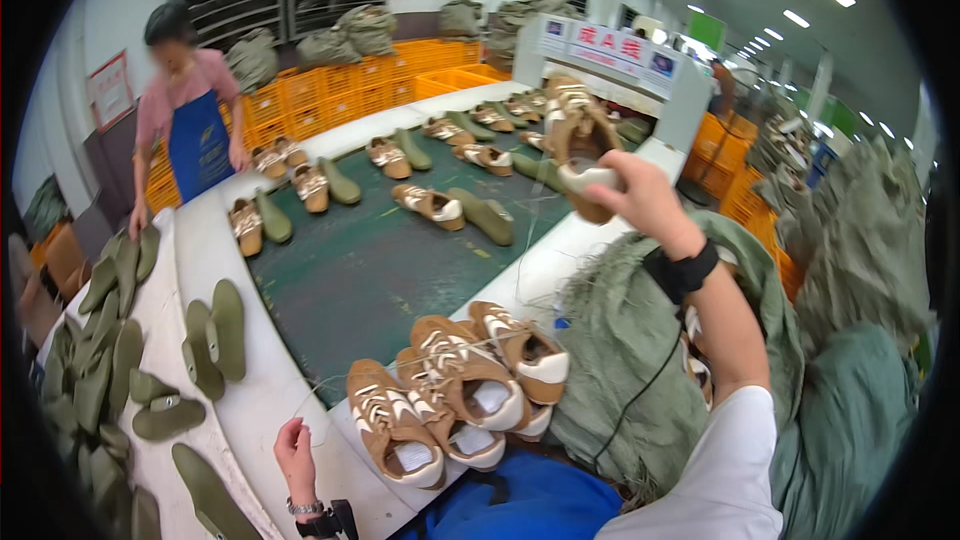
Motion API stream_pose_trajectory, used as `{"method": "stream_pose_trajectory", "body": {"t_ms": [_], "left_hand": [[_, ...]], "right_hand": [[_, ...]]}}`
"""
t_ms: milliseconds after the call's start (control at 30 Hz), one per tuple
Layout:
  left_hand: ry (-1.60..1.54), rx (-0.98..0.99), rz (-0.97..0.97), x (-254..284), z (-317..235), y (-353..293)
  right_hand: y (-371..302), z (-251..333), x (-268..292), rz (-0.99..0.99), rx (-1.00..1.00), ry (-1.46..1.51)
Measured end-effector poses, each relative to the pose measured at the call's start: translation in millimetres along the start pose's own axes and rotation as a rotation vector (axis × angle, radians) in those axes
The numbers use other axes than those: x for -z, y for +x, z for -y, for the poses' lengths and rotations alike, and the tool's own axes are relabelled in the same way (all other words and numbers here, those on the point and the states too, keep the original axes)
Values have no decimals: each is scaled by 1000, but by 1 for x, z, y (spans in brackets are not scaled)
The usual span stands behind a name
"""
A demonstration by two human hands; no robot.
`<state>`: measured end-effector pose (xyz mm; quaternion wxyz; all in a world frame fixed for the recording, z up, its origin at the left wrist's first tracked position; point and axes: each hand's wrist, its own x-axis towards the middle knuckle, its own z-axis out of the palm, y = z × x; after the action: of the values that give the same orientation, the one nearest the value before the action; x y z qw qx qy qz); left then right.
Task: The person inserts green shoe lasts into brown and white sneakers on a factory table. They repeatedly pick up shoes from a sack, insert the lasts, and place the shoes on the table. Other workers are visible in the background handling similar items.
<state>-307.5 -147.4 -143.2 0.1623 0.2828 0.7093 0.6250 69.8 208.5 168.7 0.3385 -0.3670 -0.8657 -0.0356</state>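
On dark-green flat belt (350, 275): at least six brown-and-white lace-up shoes (425, 203), five-plus olive foot-shaped lasts (485, 218). Its near end: at least four matching shoes (462, 370). Its right side: one lifted shoe (578, 130).

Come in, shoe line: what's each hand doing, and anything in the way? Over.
Right hand gripping raised brown-and-white sneaker. Left hand low over white ledge, grip unclear. Thin thread crosses bunched sneakers.
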Motion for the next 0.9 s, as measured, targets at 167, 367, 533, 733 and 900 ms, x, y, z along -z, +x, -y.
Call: {"method": "stream_pose_trajectory", "body": {"t_ms": [167, 367, 533, 733, 900], "left_hand": [[5, 75, -33, 0, 36, 18], [-53, 247, 97, -10, 48, 39], [-223, 419, 111, -11, 47, 50], [-576, 515, -4, -3, 47, 53], [-574, 491, 18, -1, 47, 49]], "right_hand": [[76, -2, -41, 197, 23, 45], [166, 30, -181, 457, 276, -58], [160, 71, -343, 646, 287, 119], [123, 91, -467, 695, 297, 124], [93, 80, -502, 711, 186, 168]]}}
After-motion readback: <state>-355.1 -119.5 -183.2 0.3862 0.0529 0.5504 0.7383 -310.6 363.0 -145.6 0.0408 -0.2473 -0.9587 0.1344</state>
